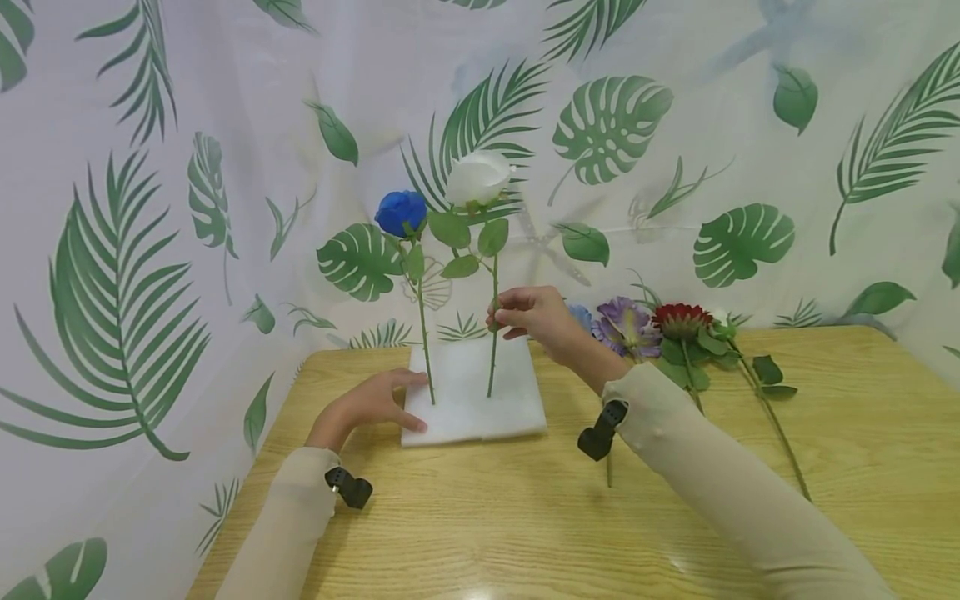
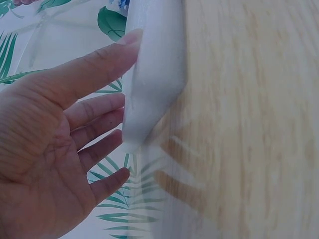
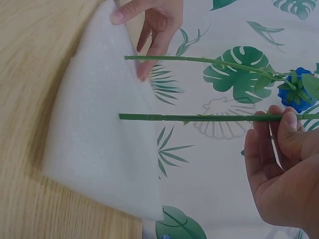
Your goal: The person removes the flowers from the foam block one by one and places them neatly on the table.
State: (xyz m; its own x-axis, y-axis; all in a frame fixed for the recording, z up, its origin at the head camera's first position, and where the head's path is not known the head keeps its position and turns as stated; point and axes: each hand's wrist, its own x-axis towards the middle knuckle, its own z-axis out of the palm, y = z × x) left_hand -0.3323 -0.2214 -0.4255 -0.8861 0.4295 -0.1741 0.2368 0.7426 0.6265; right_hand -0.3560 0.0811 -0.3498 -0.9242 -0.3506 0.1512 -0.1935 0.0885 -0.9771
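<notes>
My right hand (image 1: 536, 321) pinches the stem of a white rose (image 1: 478, 177) between thumb and fingers, partway up. The rose stands upright, its lower end meeting a white foam block (image 1: 480, 417); how deep it goes is hidden. To its left a blue rose (image 1: 401, 213) stands in the same block, leaning slightly left, with no hand on it. At the block's left side is my left hand (image 1: 375, 400), thumb against the foam and fingers spread fairly straight along the edge. The left wrist view shows the thumb (image 2: 94, 69) touching the foam.
Right of the block, several artificial flowers lie on the wooden table (image 1: 465, 517), among them a purple flower (image 1: 628, 327) and a red flower (image 1: 681, 321). Long stems (image 1: 776, 425) reach toward the front. A leaf-patterned curtain (image 1: 450, 75) hangs close behind the table.
</notes>
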